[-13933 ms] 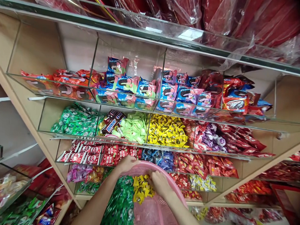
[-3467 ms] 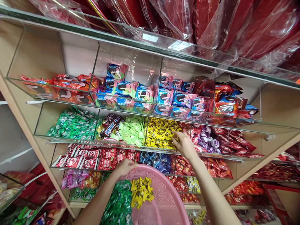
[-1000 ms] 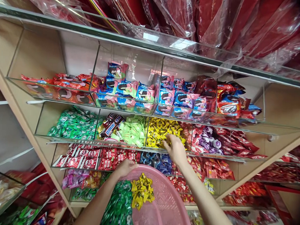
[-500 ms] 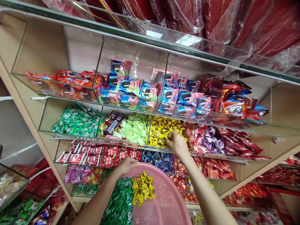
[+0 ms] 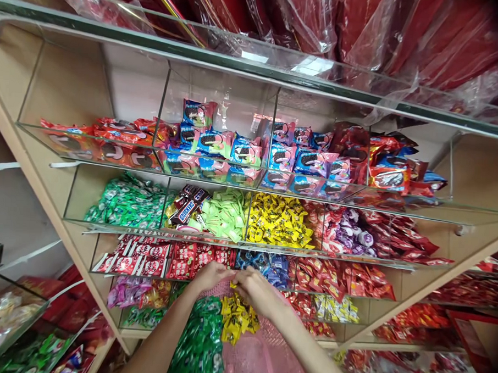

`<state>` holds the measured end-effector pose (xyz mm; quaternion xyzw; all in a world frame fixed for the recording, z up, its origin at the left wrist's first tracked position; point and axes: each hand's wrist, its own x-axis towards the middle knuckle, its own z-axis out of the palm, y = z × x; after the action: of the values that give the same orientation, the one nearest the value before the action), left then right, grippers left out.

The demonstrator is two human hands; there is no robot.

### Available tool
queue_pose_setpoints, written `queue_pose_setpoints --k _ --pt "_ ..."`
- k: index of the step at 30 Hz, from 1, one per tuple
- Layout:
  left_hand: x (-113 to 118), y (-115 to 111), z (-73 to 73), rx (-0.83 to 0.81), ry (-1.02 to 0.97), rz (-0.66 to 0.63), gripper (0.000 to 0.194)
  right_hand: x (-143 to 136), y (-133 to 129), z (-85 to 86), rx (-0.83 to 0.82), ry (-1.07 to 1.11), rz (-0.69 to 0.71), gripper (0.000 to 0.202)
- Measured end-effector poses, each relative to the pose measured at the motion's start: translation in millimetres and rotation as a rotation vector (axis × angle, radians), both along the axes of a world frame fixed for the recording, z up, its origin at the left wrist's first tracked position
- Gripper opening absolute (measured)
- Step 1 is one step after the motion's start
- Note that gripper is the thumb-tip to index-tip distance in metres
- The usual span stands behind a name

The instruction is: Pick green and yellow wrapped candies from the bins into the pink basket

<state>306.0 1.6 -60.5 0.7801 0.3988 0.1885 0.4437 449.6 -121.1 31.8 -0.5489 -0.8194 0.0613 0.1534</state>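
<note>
Back from the shelf compartment of yellow candies, the right hand (image 5: pixel 255 290) is now hovering over the far rim of the pink perforated plastic basket (image 5: pixel 245 363), close beside the left hand (image 5: pixel 212 277). From where I'm standing, the left hand is closing around that rim, near its far left part. The right hand is curling its fingers narrowly downward, and a bit of yellow wrapper is showing at the fingertips; I cannot tell whether they are still gripping it.

Inside the basket, a heap of shiny green wrapped candies (image 5: pixel 198 344) is filling the left side, and a smaller pile of yellow wrapped candies (image 5: pixel 238 321) is lying against its right edge, toward the far rim. Bare pink mesh is showing nearer the right side.

Beyond the basket, a clear-fronted middle shelf (image 5: pixel 242 245) is holding loose sweets in compartments. Green-wrapped sweets (image 5: pixel 128 203) are filling its left end, then brown Snickers bars (image 5: pixel 188 207) and pale green packets (image 5: pixel 226 214) are sharing a space. Next, bright yellow sweets (image 5: pixel 278 221) are heaping up, while dark red packets (image 5: pixel 406 237) are lying toward the right end.
</note>
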Motion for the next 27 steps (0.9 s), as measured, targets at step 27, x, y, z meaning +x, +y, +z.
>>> queue_pose_setpoints --k 27 --pt "-2.7 -3.3 10.4 0.004 0.021 0.002 0.053 -18.2 1.1 -31.3 0.058 -0.195 0.009 0.017"
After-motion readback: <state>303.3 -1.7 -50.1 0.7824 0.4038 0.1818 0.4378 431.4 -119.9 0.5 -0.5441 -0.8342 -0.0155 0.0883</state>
